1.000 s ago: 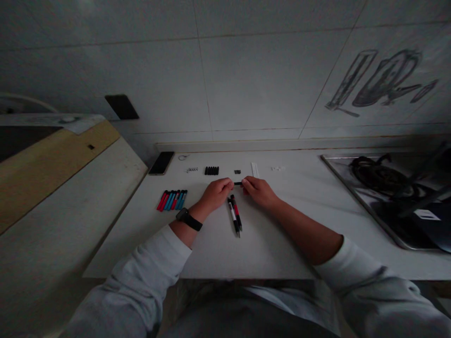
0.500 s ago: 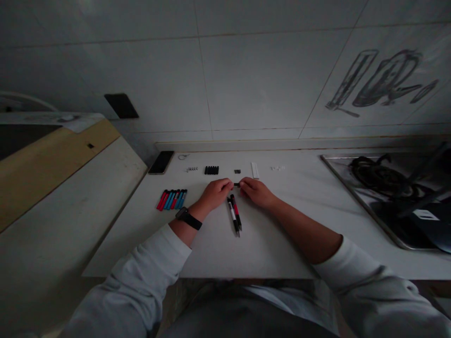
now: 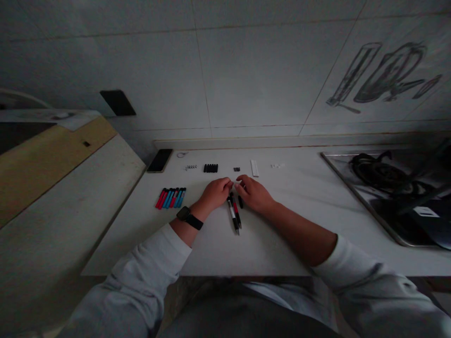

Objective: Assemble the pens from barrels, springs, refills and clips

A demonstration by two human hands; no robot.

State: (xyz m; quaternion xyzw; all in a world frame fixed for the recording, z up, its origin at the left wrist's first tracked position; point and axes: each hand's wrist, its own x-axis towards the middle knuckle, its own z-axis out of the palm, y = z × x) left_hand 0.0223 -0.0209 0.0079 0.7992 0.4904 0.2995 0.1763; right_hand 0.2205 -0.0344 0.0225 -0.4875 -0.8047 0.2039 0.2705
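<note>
White pen (image 3: 231,209), red pen (image 3: 236,206), both black-ended, short black piece (image 3: 240,202)

Over the worktop (image 3: 275,244), the left hand (image 3: 215,192) has its fingertips drawn together, anything between them too small to tell. The right hand (image 3: 256,191) faces it, thumb and forefinger parted, a short black piece (image 3: 240,202) just beside it. From the hands, two pens (image 3: 234,213) lie at six o'clock, red and blue barrels (image 3: 171,198) at nine, black grips (image 3: 210,168) and a phone (image 3: 159,160) towards ten, small dark pieces (image 3: 237,169) at twelve, white sticks (image 3: 254,168) past one, and a stove (image 3: 338,171) at three.
</note>
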